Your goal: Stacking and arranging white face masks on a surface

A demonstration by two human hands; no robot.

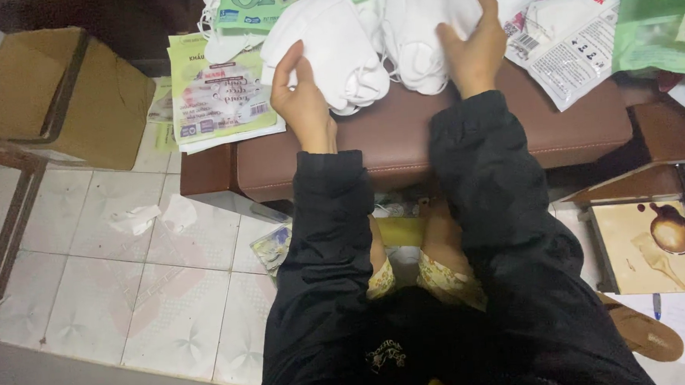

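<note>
The left hand [301, 94] is gripping one stack of white masks [335, 50] and the right hand [475, 48] another stack [420, 27], both resting on the brown cushioned bench [432, 135]. Green-and-white flat packets [215, 98] are lying far left; clear printed pouches [567, 44] are lying far right.

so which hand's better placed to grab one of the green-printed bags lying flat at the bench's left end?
Left, likely. The left hand grips the left mask stack right beside those green-printed bags. The right hand rests on the right mask stack and would have to cross over.
</note>
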